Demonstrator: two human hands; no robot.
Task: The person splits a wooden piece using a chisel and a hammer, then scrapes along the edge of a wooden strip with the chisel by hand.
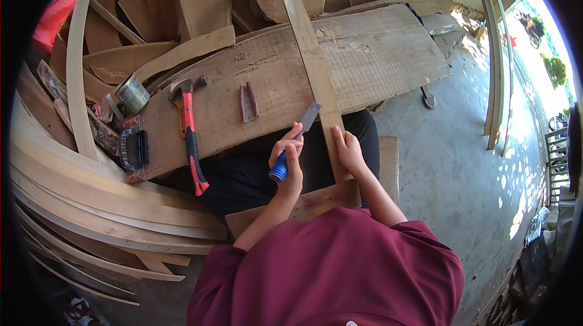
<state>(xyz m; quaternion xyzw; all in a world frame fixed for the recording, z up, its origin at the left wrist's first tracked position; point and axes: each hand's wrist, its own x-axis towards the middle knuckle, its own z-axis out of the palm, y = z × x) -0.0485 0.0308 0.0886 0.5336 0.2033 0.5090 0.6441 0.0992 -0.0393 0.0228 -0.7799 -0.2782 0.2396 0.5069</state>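
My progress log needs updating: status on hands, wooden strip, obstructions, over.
Left fingers closed on blue-handled chisel; right fingers gripping wooden strip. Strip slants across plank; chisel contact unclear. Hammer lies apart, looks out of the way.

Chisel blade [310,117]: grey metal, dull sheen; blue handle [279,168]: glossy, looks plastic; long strip [308,46]: pale bare wood, fairly smooth; broad plank [382,52]: matt wood, rough-sawn, coarse grain; hammer head [186,87]: dark metal; hammer grip [194,153]: red and black, rubbery-looking; can [132,95]: dull, scuffed metal; shirt [328,271]: matt maroon cloth; floor [437,144]: smooth grey, concrete-looking
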